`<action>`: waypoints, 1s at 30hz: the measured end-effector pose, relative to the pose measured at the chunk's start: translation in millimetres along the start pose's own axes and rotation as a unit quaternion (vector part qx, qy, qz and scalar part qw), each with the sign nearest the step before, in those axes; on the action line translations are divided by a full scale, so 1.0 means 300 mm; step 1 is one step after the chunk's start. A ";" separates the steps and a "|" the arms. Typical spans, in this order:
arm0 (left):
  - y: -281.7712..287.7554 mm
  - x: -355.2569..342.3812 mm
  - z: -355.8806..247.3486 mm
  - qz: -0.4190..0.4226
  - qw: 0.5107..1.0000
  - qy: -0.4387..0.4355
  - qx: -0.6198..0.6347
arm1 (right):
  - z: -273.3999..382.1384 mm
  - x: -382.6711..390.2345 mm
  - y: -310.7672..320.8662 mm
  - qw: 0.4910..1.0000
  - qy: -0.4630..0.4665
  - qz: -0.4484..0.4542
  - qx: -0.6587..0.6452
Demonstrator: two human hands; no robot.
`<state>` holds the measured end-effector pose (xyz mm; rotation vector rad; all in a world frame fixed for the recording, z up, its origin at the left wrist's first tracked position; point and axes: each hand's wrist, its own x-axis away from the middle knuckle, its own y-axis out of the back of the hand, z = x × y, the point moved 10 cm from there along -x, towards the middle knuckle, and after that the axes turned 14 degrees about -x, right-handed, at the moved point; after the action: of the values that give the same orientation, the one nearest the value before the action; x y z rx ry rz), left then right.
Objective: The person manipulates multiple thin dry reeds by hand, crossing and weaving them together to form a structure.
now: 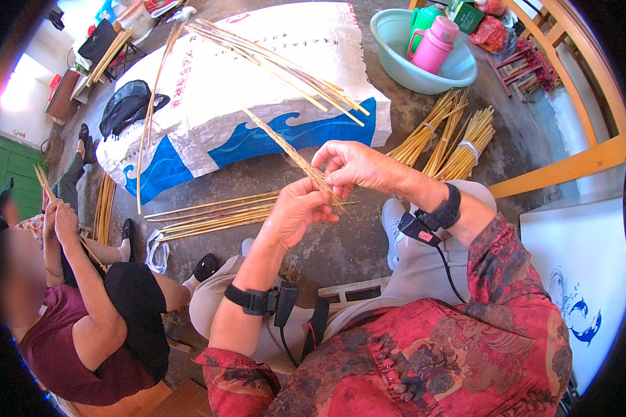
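Observation:
In front of me I hold a thin straw stalk (283,143) with a frayed, bushy end, slanting from upper left down into my fingers. My left hand (300,210) is closed round its lower end. Just above and to the right, my right hand (355,167) pinches the same end between thumb and fingers. Beyond my hands lies a white woven sack (278,90) with a blue wave band, bearing loose stalks (278,62) and a black cloth or bag (129,110). On the floor below the sack rests a row of straw stalks (215,217).
Tied stalk bundles (466,149) lie right of the sack, near a light-blue basin (424,80) holding a pink thermos (435,45). A wooden frame (567,167) stands at the right. At the left, a seated co-worker (90,313) holds stalks. White string (158,254) lies on the floor.

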<state>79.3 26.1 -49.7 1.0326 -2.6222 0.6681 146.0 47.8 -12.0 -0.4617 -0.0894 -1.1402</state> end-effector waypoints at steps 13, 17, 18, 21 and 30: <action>-0.002 0.014 -0.018 0.001 1.000 -0.009 0.001 | 0.011 0.005 0.010 1.000 -0.008 -0.012 0.002; -0.001 0.014 -0.016 -0.001 1.000 0.001 -0.022 | 0.006 0.007 0.013 1.000 -0.014 -0.013 0.005; 0.002 0.012 -0.011 0.002 1.000 0.001 -0.022 | 0.004 0.007 0.013 1.000 -0.016 -0.015 0.002; 0.000 0.010 -0.011 0.007 1.000 -0.005 -0.016 | 0.006 0.006 0.003 1.000 -0.018 -0.004 0.003; 0.009 0.006 -0.012 -0.001 1.000 -0.010 0.013 | 0.011 0.020 -0.011 1.000 -0.002 0.005 -0.006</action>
<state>76.2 28.5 -46.8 1.0539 -2.6353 0.6981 146.2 43.0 -6.3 -0.4738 -0.0841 -1.1298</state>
